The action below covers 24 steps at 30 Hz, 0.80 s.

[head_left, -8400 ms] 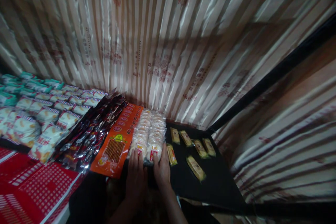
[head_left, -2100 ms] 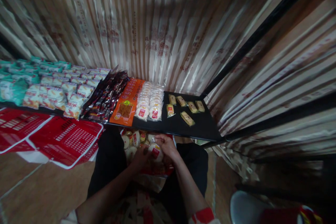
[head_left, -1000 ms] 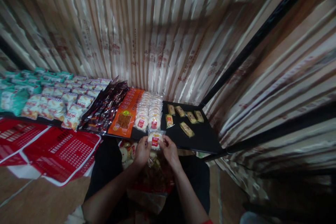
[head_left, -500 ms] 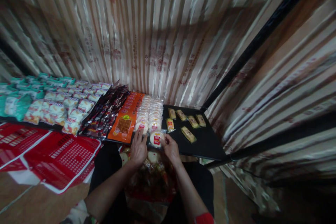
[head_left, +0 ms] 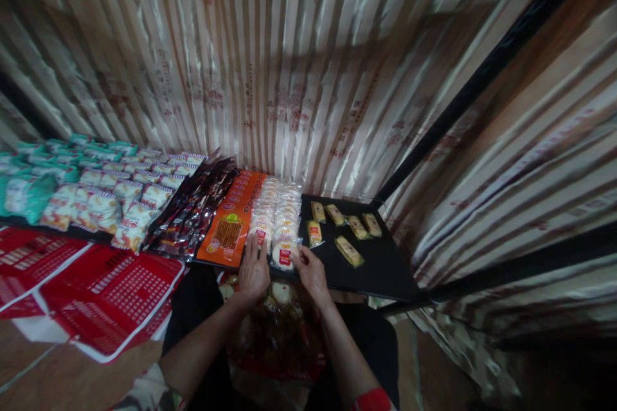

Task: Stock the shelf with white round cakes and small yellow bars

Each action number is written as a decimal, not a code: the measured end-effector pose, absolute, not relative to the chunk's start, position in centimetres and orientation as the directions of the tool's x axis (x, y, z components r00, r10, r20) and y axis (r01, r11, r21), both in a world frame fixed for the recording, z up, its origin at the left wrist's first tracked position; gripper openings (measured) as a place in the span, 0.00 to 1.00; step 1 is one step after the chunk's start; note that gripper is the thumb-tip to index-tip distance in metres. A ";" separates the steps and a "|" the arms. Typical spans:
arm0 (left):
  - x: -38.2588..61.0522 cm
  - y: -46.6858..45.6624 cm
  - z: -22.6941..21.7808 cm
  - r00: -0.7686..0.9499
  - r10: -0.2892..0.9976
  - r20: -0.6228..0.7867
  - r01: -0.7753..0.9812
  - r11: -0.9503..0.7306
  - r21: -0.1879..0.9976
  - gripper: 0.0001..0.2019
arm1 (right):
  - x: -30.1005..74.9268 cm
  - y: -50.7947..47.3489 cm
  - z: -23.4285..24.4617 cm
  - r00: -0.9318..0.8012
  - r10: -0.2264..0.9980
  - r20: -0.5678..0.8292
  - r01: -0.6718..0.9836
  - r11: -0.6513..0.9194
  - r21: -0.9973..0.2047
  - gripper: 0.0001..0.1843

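Two rows of round white crackers in clear wrappers lie overlapping on a black shelf (head_left: 380,270). The front cracker packet (head_left: 285,255) of the right row has a red label, and my right hand (head_left: 312,273) pinches its right edge between thumb and fingers. My left hand (head_left: 254,271) lies with fingers stretched over the front of the left row, touching the cracker packet (head_left: 261,236) there. Left of the crackers is an orange snack bag (head_left: 230,231). To the right sit several small yellow wrapped cakes (head_left: 349,252).
Dark shiny packets (head_left: 186,218), white snack bags (head_left: 137,221) and teal bags (head_left: 33,196) fill the shelf's left side. Below are red baskets (head_left: 120,298) and a red container of wrapped snacks (head_left: 282,334) between my knees. A pleated curtain (head_left: 289,77) hangs behind, with a black post (head_left: 463,90) at right.
The front cracker packet of the right row has shifted slightly forward and left, closer in line with its row, with my right hand on it. My left hand stays almost in place.
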<state>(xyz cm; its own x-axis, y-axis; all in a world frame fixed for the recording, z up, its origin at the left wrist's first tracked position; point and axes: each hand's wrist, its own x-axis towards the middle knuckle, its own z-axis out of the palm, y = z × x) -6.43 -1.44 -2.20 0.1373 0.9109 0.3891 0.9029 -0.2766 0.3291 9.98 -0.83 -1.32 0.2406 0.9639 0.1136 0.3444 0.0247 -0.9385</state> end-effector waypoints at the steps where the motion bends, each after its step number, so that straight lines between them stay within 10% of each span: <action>1: -6.5 -1.3 -2.3 0.131 0.911 0.390 0.904 -0.272 0.331 0.28 | 10.0 -0.8 -1.4 0.244 0.963 0.116 0.344 0.026 -0.938 0.18; 24: -7.1 -1.3 -0.9 0.239 0.898 0.368 0.871 -0.366 0.329 0.32 | 9.7 -0.3 -1.0 0.202 0.979 0.008 0.095 -0.011 -0.995 0.19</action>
<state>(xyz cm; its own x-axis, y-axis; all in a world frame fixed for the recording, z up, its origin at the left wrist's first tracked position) -7.05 -1.32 -0.93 0.2390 0.8984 0.3685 0.8705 -0.3663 0.3287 9.74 -0.34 -0.98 0.2022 0.9793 0.0080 0.0948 -0.0115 -0.9954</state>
